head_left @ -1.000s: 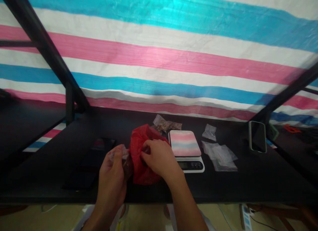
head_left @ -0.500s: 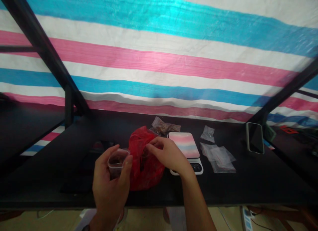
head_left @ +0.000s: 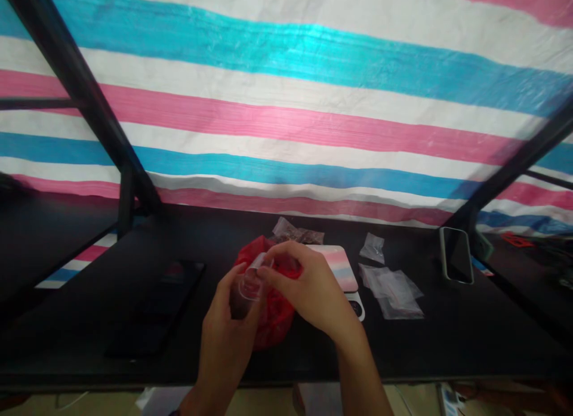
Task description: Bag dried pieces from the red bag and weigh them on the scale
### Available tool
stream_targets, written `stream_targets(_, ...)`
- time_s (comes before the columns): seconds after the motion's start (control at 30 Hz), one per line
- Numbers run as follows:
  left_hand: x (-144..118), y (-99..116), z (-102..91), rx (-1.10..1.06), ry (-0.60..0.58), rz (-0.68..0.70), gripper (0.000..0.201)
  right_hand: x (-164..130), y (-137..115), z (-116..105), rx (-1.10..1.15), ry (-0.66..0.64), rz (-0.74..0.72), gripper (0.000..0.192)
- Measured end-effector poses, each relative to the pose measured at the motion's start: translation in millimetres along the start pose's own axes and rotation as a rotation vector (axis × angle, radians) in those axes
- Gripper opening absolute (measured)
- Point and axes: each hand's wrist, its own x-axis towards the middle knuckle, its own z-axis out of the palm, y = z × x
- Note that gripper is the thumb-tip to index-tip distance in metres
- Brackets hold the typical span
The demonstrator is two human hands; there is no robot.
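2 hands (head_left: pixel 273 296) pinch a clear pouch (head_left: pixel 251 280) over the red bag (head_left: pixel 273 308), hiding half the scale (head_left: pixel 342 270).

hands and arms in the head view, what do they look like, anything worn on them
Both forearms come up from the bottom edge and are bare as far as the picture shows: no sleeves, gloves or wristband. The left hand and the right hand show no rings or markings that can be made out, though the fingers are slightly blurred.

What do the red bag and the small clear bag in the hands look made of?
Crumpled red bag: thin glossy plastic film, judging by its creases and sheen. Small clear bag, pinched by left hand and right hand: transparent plastic, apparently; see-through.
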Motion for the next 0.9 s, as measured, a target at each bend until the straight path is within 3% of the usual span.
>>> stream_targets(0.17, 2.2, 0.7, 0.3, -0.090, 0.005, -0.011, 0.059, -0.4, -5.9, 5.0, -0.093, -0.057, -0.139, 0.020)
stream_targets(0.37, 0.5, 4.8, -2.9, -0.128, 0.013, 0.006, 0.059, 0.8, -7.3, 10.0, -0.075, -0.047, -0.204, 0.026)
stream_targets(0.53, 3.2, 12.6, -12.3, -0.107, 0.061, 0.030, 0.052, 1.6, -4.8, 6.9, -0.080, 0.093, -0.134, 0.018)
stream_targets(0.63, -1.2, 16.1, -21.9, -0.096, 0.137, 0.016, 0.053, 1.0, 3.9, 0.0, -0.172, 0.017, -0.026, 0.008)
stream_targets(0.73, -24.2, 16.7, -26.0, -0.085, 0.129, -0.051, 0.053, 2.7, 17.7, -0.5, -0.300, -0.151, 0.045, 0.006)
stream_targets(0.83, -62.2, 15.1, -19.2, -0.095, -0.047, -0.096, 0.050, 7.6, 30.8, 9.4, -0.430, -0.200, 0.037, 0.005)
stream_targets(0.9, -85.0, 13.8, -11.1, -0.122, -0.072, -0.153, 0.050, 10.7, 35.7, 17.5, -0.484, -0.231, 0.029, 0.004)
